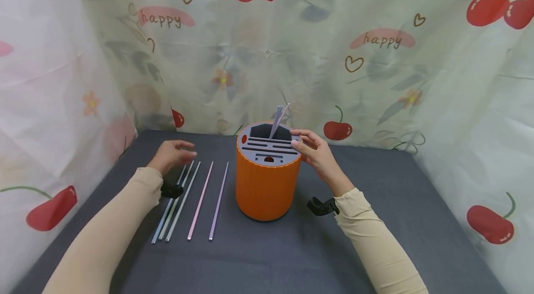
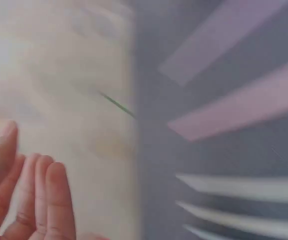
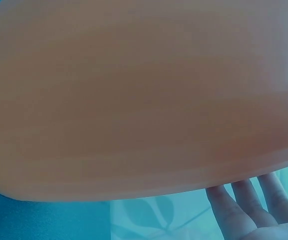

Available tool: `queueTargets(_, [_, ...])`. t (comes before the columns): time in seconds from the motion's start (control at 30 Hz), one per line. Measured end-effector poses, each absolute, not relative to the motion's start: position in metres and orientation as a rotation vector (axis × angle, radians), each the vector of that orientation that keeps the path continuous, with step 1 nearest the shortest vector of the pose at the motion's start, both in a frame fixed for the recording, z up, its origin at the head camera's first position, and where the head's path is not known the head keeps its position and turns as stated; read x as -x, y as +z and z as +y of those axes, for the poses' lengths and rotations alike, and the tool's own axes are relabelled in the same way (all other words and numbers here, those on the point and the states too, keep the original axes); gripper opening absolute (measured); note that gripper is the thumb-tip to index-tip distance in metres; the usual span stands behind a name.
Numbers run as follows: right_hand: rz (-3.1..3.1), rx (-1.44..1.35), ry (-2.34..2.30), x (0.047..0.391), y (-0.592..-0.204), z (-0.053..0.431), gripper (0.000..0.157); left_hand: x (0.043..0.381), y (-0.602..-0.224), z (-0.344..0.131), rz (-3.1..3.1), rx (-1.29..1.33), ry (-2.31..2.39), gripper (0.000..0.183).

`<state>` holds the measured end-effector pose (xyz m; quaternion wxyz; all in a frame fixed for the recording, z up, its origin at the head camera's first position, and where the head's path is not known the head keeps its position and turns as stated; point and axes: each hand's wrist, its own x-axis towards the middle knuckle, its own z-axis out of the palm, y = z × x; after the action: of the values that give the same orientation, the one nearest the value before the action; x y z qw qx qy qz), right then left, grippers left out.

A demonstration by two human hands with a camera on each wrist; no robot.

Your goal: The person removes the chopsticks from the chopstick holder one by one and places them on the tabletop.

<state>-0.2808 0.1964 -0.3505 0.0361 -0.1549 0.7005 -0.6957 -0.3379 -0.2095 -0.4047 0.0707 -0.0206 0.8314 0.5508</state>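
Observation:
An orange knife and utensil holder [image 1: 267, 192] with a grey slotted top stands upright on the table. Several thin chopsticks [image 1: 276, 122] lean in its rear opening. My right hand [image 1: 314, 150] holds the holder's right rim, thumb at the top edge; its fingertips touch the orange wall in the right wrist view. Left of the holder lie a purple chopstick [image 1: 219, 200], a pink chopstick [image 1: 201, 200], two pale chopsticks [image 1: 184, 201] and a blue chopstick [image 1: 163, 220]. My left hand [image 1: 173, 154], holding nothing, hovers near the far ends of the leftmost ones, fingers relaxed.
A dark grey cloth [image 1: 375, 238] covers the table. Patterned curtains [image 1: 267, 53] with cherries enclose it at the back and both sides. Each wrist wears a black strap, such as the right wrist strap [image 1: 321, 207].

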Motion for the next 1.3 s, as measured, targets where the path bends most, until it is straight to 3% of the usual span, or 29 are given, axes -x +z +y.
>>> queueTargets(0.2, [2.175,0.457,-2.137,0.279,-0.350,0.199,0.037,0.324,-0.316,-0.151,2.293,-0.296,2.128,0.049])
queueTargets(0.37, [2.177,0.452,-2.138,0.280,-0.352,0.199,0.036,0.304,-0.277,-0.097,2.269,-0.534,2.112,0.041])
queueTargets(0.6, [2.172,0.458,-2.133,0.281,-0.351,0.196,0.040,0.296,-0.267,-0.052,2.411,-0.660,1.788,0.033])
queueTargets(0.9, [2.186,0.451,-2.108,0.280,-0.349,0.195,0.042,0.298,-0.265,-0.034,2.553,-0.671,1.569,0.029])
queueTargets(1.3, [2.176,0.458,-2.122,0.281,-0.351,0.195,0.042,0.297,-0.245,-0.042,2.533,-0.728,1.853,0.019])
